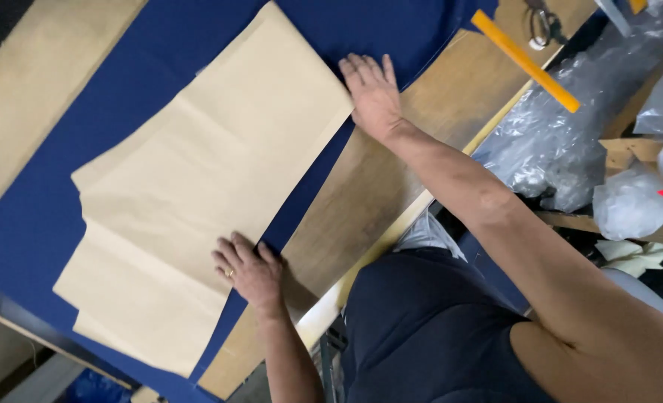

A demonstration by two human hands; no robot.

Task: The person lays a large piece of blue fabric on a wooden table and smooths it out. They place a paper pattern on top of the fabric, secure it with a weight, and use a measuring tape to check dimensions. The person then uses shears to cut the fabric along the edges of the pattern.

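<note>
Tan paper under both hands: the left hand (248, 269), with a ring on one finger, lies flat and spread on the near edge of a large brown paper pattern (205, 194), while the right hand (372, 93) is flat, fingers together and extended, at the pattern's far corner where it meets the navy fabric (41, 224). Neither hand grips anything; both only press down.

The pattern is stiff, matte, creased along fold lines, with a stepped, notched outline. It lies on smooth, dark blue cloth spread over a worn wooden worktop (391, 172).

Risk, as I judge it: the paper sits loose on slick cloth, so uneven pressure from either palm could slide or skew it off the fabric edge; the cloth could also wrinkle under it. The long creases might lift the sheet.

Farther out lie a yellow ruler (525, 60), scissors (542, 26) and crinkled clear plastic bags (563, 142) beyond the worktop's edge.
</note>
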